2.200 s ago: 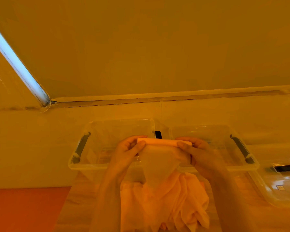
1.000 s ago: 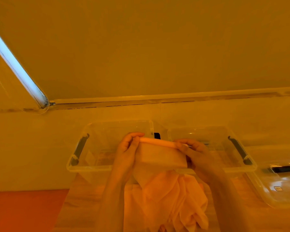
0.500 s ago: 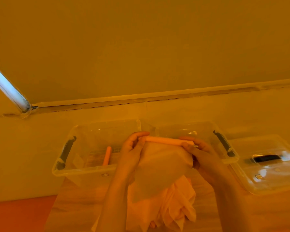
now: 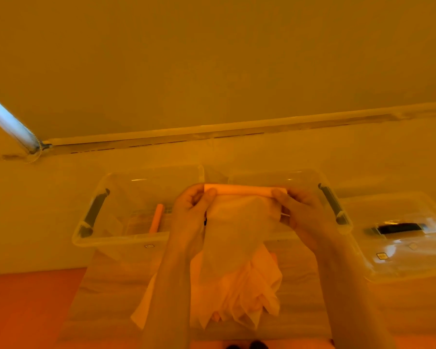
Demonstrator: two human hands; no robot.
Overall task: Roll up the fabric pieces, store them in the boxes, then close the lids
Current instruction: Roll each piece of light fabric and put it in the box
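Fabric piece (image 4: 237, 222), a thin pale sheet, is being rolled in mid-air just above the near rim of the two clear boxes: the left hand (image 4: 190, 210) is pinching the left end of the tight roll (image 4: 244, 190) with curled fingers and thumb, and the right hand (image 4: 301, 212) is pinching the right end the same way. Both forearms are reaching straight forward, palms turned inward, holding the roll level. Below the roll the unrolled tail is hanging down toward the heap of loose fabric (image 4: 239, 293) on the table. Beyond the roll, the left box (image 4: 93, 238) is already holding one finished roll (image 4: 156, 220), and the right box (image 4: 337, 197) is standing beside it; a lid (image 4: 413, 263) is lying right of that box. Judging by the long tail, rolling is only partway done; the next move calls for twisting the fingers evenly so the ends wind up flush.
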